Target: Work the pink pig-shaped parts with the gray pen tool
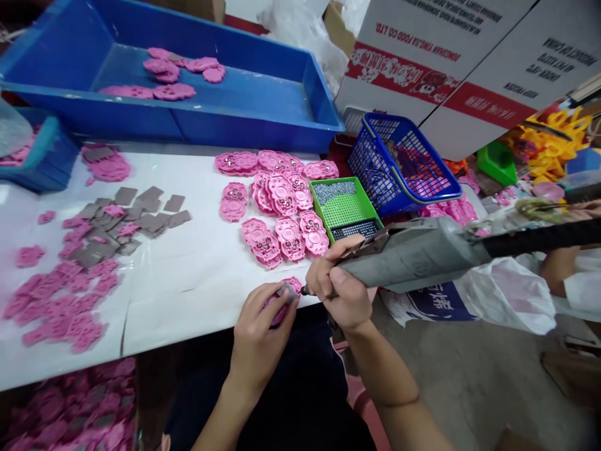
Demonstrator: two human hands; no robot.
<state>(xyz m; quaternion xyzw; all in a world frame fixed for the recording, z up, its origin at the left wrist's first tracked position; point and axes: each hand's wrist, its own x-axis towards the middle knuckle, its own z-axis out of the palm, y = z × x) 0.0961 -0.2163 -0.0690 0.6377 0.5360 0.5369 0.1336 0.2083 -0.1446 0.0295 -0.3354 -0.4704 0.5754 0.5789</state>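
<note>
My left hand (261, 332) is closed around a pink plastic part (293, 285) at the table's front edge, with a small grey piece showing under its fingers. Most of that part is hidden by the hand. In my right hand (345, 291) is a grey electric screwdriver (413, 254), tilted so its dark tip meets or nearly meets the pink part. Beyond my hands lie several pink assemblies (282, 194) with shiny metal bits, some stacked. A green tray (345, 210) just behind the screwdriver holds small silver pieces and small dark pieces in separate sections.
Grey square plates (150, 222) and loose pink pieces (66, 300) cover the table's left side. At the back stands a long blue bin (253, 119) holding some pink parts. A blue basket (399, 163) and cartons (404, 81) are at the right. Below left, more pink parts (79, 407) fill a container.
</note>
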